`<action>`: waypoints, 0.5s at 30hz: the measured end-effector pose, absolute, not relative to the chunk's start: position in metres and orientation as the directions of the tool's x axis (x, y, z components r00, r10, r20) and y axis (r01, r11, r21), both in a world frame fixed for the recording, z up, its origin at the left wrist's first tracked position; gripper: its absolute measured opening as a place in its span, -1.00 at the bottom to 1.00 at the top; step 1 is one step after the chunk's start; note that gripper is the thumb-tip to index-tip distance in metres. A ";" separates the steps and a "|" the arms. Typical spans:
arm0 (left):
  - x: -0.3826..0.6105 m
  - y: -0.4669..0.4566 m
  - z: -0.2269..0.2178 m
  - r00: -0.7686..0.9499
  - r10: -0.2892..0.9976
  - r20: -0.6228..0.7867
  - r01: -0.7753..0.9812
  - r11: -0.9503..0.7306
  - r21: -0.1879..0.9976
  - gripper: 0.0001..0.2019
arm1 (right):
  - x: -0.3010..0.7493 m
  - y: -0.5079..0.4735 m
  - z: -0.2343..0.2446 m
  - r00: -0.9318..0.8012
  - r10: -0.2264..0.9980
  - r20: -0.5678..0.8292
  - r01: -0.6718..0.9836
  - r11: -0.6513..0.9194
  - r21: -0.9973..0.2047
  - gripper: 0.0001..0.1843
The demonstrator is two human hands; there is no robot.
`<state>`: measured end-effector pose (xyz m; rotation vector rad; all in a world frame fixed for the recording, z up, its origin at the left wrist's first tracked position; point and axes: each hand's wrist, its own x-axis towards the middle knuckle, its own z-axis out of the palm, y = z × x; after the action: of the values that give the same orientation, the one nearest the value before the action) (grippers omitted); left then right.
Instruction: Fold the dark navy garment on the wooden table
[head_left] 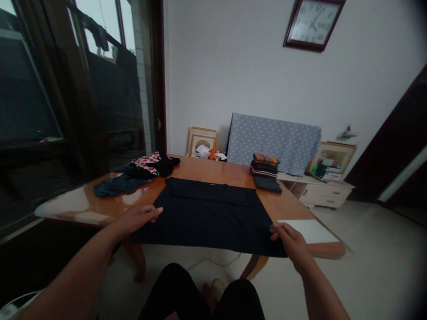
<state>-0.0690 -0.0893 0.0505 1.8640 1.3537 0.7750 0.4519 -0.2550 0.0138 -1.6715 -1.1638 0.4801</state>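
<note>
A dark navy garment [210,218] lies spread across the wooden table, its near edge hanging over the table's front. It looks like a shirt; a small pale mark shows at its far edge, where a folded band crosses it. My left hand [143,216] pinches the garment's left side, fingers closed. On the opposite side my right hand [289,238] is closed on the right edge near the front corner. Both hands are level with the tabletop's front part.
Rumpled clothes [140,173] lie at the table's [213,168] left. A folded clothes stack [265,169] stands at the back right. A white sheet [310,231] rests at the right corner. Behind are a dotted cloth [270,138], framed pictures [202,138] and a white cabinet [322,193].
</note>
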 end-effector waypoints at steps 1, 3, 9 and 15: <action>-0.066 -0.084 0.050 0.252 0.963 0.093 0.554 -0.222 0.802 -0.66 | 0.454 -0.251 0.013 0.477 0.852 0.215 0.470 -0.040 -0.882 -0.53; -0.058 -0.071 0.050 0.205 0.965 0.167 0.557 -0.255 0.791 -0.64 | 0.457 -0.243 0.012 0.511 0.830 0.224 0.476 -0.056 -0.878 -0.56; -0.028 -0.022 0.050 0.090 0.952 0.294 0.532 -0.295 0.794 -0.68 | 0.462 -0.200 0.015 0.500 0.842 0.205 0.426 -0.033 -0.904 -0.59; 0.001 0.038 0.044 0.022 0.947 0.320 0.625 -0.262 0.735 -0.78 | 0.464 -0.140 0.020 0.471 0.869 0.151 0.382 -0.046 -0.923 -0.63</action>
<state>0.0015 0.0378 0.0436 1.9166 1.6013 1.1198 0.4640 -0.1396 0.0199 -1.6413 -1.0977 0.5653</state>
